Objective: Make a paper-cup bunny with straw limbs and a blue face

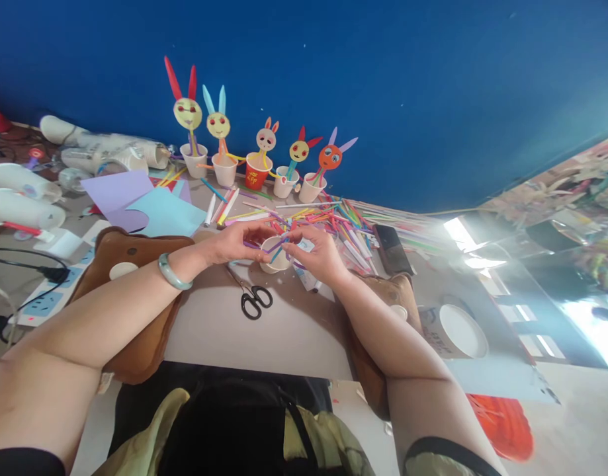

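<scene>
Both hands meet over a small white paper cup (pixel 274 263) at the middle of the table. My left hand (pixel 241 242) pinches a purple pipe cleaner (pixel 254 246) above the cup's left rim. My right hand (pixel 311 254), at the cup's right side, has its fingers closed on purple and blue pipe cleaners (pixel 278 251) that cross over the cup. How the strands join is too small to tell. Black-handled scissors (pixel 255 301) lie just in front of the cup.
Several cups with rabbit-faced figures, one a red cup (pixel 259 173), line the blue wall. Pipe cleaners (pixel 333 221) and markers are heaped behind my hands. A phone (pixel 393 250) lies right; brown cushions (pixel 135 297), purple paper (pixel 120 192) and a power strip (pixel 50 297) are left.
</scene>
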A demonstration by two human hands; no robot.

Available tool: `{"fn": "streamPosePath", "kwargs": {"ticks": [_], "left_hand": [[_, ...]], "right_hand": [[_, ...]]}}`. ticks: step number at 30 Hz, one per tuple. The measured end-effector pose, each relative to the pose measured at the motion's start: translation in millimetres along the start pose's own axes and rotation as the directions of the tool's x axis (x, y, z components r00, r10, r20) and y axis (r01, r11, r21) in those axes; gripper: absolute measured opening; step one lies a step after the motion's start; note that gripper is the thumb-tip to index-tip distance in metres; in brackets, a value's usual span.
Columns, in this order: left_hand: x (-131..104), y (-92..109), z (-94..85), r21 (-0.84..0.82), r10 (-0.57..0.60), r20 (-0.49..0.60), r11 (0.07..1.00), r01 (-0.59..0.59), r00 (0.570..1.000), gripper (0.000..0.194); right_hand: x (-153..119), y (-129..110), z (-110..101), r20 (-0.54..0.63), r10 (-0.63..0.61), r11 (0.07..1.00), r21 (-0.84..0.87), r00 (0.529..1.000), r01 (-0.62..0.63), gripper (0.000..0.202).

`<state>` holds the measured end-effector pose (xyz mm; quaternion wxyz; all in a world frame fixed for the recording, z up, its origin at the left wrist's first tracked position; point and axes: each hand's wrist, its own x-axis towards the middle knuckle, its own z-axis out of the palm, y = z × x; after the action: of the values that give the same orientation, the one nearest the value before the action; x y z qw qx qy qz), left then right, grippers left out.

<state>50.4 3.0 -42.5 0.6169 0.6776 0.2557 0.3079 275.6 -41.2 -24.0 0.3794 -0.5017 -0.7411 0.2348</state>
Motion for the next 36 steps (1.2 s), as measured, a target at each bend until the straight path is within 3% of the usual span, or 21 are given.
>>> {"fn": "streamPosePath", "kwargs": {"ticks": [4,9,13,17,20,25,32,36], "left_hand": [[-0.9,6.6,-0.2,-0.001,-0.05,-0.064,0.999,0.05,0.997,0.046],[-0.8,5.5,1.6,0.078,0.003,-0.151,0.997,0.009,0.989,0.047],[0.0,1.6,-6.8,0.129,0.03,-0.205,0.992,-0.003,0.978,0.05],[-0.7,1.5,-17.8,0.229,0.038,-0.128,0.973,-0.008,0.991,0.063],[-2.0,4.2,-17.8,0.357,0.063,-0.049,0.933,-0.042,0.997,0.072],[-4.7,7.1,-9.1,0.585,0.084,0.005,0.808,-0.071,0.996,0.05],[-6.9,11.2,-5.3,0.582,0.042,-0.011,0.813,-0.027,0.999,0.039],[-6.8,11.9,-10.3,0.47,0.0,0.004,0.883,-0.002,1.0,0.041]], "right_hand": [[-1.5,-0.1,0.2,0.024,-0.015,1.0,0.016,1.0,0.015,0.013],[-2.8,0.1,0.3,0.037,0.033,0.999,0.023,0.999,-0.034,0.035],[-1.7,1.7,-0.6,0.032,0.004,1.0,0.017,0.999,-0.004,0.049],[0.8,5.6,-4.0,0.032,-0.019,0.999,0.028,0.999,0.018,0.051],[1.8,8.3,-5.0,0.049,0.006,0.999,0.04,0.999,-0.008,0.039],[-0.3,7.3,-0.3,0.044,0.015,1.0,0.003,0.999,-0.015,0.018],[-4.1,1.9,9.5,0.015,-0.011,0.995,-0.099,1.0,0.012,0.015],[-4.5,3.3,13.0,-0.014,-0.027,0.99,-0.139,1.0,0.025,0.017]]}}
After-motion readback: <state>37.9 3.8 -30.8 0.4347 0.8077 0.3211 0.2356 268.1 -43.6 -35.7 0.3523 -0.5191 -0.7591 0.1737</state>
